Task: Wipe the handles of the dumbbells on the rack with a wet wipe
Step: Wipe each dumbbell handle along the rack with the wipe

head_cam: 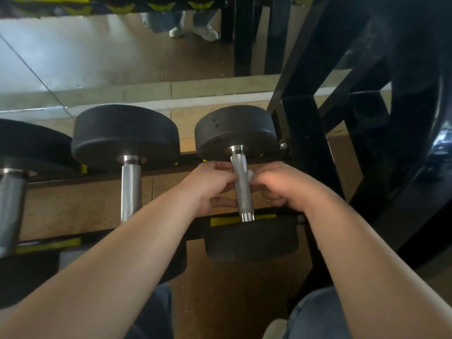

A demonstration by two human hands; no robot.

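One knurled steel handle (241, 189), left hand (210, 184) gripping it, right hand (281, 187) pinching white wipe (250, 174)

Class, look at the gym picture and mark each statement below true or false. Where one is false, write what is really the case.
1. The left hand and right hand are both at the rightmost dumbbell's handle. True.
2. The wet wipe is in the left hand. False: its white edge shows at the right hand's fingers.
3. A hand grips the middle dumbbell's handle. False: neither hand touches it.
4. The handles are bare metal and the dumbbell heads are black. True.
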